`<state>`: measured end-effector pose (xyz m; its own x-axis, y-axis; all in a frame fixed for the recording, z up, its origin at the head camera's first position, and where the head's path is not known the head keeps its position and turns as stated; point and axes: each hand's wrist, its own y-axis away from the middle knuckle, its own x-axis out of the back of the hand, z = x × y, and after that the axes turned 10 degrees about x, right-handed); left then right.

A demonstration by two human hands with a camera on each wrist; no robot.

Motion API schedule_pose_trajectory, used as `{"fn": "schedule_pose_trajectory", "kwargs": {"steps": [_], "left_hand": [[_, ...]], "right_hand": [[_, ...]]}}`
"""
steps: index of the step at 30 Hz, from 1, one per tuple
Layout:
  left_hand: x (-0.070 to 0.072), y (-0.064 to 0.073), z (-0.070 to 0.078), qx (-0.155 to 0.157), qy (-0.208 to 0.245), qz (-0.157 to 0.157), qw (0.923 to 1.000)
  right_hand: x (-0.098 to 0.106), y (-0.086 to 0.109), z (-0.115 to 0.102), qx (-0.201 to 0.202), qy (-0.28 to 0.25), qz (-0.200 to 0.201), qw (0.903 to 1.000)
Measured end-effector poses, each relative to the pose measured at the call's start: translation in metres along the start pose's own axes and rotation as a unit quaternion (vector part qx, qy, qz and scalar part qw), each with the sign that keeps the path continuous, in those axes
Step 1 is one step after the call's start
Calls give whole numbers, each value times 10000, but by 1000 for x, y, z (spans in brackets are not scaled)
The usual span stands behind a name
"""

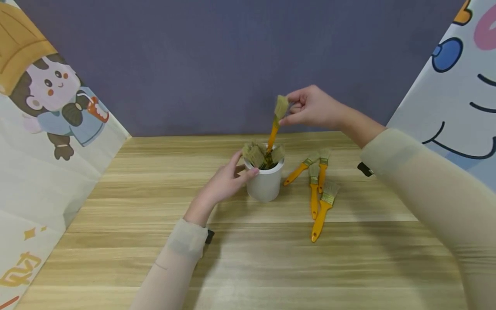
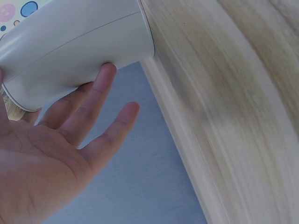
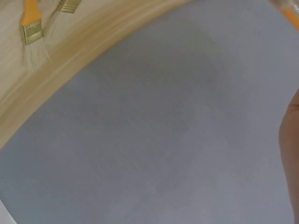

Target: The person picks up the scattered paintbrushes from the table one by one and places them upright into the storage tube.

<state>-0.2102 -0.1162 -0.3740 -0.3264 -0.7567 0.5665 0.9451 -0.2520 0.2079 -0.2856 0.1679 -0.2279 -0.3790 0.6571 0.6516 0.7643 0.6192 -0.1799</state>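
Observation:
A white cylindrical cup (image 1: 264,187) stands upright on the table, holding several paintbrushes (image 1: 253,155) with bristles up. My left hand (image 1: 220,184) holds the cup near its rim, thumb in front and forefinger at the far side. From the left wrist view, other fingers of the left hand (image 2: 51,144) lie along the cup (image 2: 88,46), and the little finger stands apart from it. Above the cup, my right hand (image 1: 319,105) pinches a paintbrush (image 1: 273,134) near its bristles, its orange handle pointing down into the cup. The right wrist view catches only an edge of that hand (image 3: 290,154).
Right of the cup, several orange-handled paintbrushes lie on the wooden table (image 1: 155,241), the largest brush (image 1: 319,219) nearest the front. A dark grey wall (image 1: 232,64) rises behind. Cartoon-printed panels (image 1: 35,181) flank both sides.

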Motion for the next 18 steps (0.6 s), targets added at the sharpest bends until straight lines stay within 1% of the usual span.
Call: {"fn": "schedule_pose_trajectory", "kwargs": {"steps": [7,11,18], "left_hand": [[-1,0,1,-38,-4,3,10000],[-2,-1,0,-72,-16,30,10000],[-3,-3,-1,-89,35,31,9999]], "right_hand": [[-18,-4,16,-30,-122,-249,9996],[-27,-6,23,-92,73,-477,9988],[-39,-11,29,-46,524,-820,9952]]}}
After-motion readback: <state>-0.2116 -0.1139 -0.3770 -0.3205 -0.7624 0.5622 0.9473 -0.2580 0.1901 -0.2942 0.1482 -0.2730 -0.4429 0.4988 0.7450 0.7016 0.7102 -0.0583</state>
